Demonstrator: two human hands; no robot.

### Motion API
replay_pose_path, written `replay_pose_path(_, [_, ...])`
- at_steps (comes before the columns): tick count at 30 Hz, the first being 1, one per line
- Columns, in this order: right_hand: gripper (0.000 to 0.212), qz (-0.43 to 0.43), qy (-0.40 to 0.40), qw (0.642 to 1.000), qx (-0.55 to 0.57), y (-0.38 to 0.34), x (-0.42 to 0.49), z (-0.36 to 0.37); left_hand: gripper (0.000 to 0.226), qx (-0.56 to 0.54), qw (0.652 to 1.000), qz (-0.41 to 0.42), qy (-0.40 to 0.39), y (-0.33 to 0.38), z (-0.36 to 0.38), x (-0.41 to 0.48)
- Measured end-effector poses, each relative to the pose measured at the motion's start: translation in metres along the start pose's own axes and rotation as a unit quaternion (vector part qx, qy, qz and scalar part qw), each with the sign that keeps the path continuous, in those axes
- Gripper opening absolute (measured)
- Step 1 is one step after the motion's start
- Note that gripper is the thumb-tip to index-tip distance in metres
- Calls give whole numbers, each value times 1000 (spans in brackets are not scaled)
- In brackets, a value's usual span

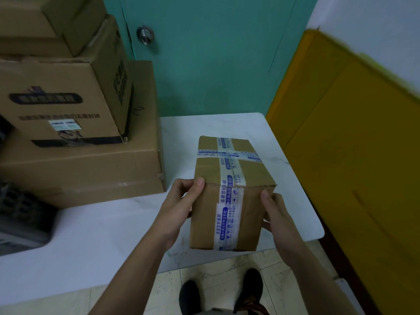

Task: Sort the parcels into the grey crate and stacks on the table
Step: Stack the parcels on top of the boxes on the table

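Note:
I hold a brown cardboard parcel (229, 189) crossed with white and blue printed tape over the right part of the white table (102, 235). My left hand (184, 201) grips its left side, thumb on the top edge. My right hand (272, 210) grips its right side, thumb on the near face. Its far end seems to rest on the table, while the near end overhangs the table's front edge. A stack of large cardboard boxes (79, 133) stands at the back left. The dark grey crate (20, 221) shows at the left edge, mostly cut off.
A teal door (216, 53) with a round metal knob (145, 35) stands behind the table. A big yellow panel (354, 144) leans close along the table's right side. Below, my shoes (250, 289) stand on a pale tiled floor.

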State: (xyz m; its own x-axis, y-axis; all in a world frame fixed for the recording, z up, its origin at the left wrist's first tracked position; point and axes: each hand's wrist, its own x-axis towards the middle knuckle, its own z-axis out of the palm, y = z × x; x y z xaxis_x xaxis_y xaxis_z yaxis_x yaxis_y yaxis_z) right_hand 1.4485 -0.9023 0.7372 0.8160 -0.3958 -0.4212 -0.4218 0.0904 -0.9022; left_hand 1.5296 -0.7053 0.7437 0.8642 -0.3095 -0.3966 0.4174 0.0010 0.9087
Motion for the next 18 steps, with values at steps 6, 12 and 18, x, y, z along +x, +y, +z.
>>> replay_pose_path(6, [63, 8, -15, 1000, 8, 6, 1, -5, 69, -26, 999, -33, -4, 0, -3, 0])
replay_pose_path(12, [77, 77, -40, 996, -25, 4, 6, -9, 98, 26, 997, -77, -14, 0, -2, 2])
replay_pose_path(18, [48, 89, -77, 993, -21, 10, 8, -14, 82, 36, 995, -87, -24, -5, -4, 6])
